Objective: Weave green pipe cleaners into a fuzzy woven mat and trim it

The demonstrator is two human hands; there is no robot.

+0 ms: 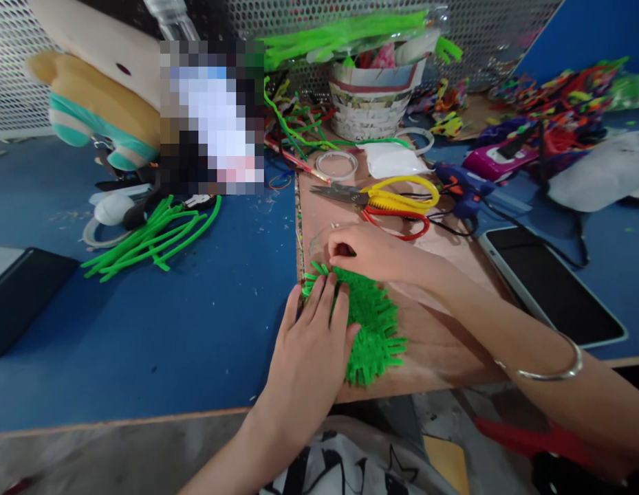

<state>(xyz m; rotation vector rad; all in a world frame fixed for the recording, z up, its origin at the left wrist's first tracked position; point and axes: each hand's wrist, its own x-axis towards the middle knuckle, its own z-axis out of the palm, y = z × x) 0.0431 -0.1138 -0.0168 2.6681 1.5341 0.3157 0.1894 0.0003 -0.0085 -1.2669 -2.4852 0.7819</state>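
A bright green fuzzy piece with a fringed edge [373, 326], apparently made of short pipe cleaner lengths, lies on a brown board [427, 350] near the table's front edge. My left hand [311, 337] rests flat over its left side, fingers stretched out and slightly apart. Just above the top edge of the piece, my right hand [368, 251] has its fingers curled into a pinch. Whatever those fingertips hold, if anything, is too small to make out. Beyond the right hand lie scissors with one yellow and one red handle [402, 196], blades pointing left.
Loose green pipe cleaners [154, 237] lie on the blue table to the left, near a dark box-like object [27, 299]. A phone [554, 285] is at the right. Behind stand a woven basket [371, 100], a glue gun [461, 189], a tape roll [336, 166] and a plush toy [100, 103].
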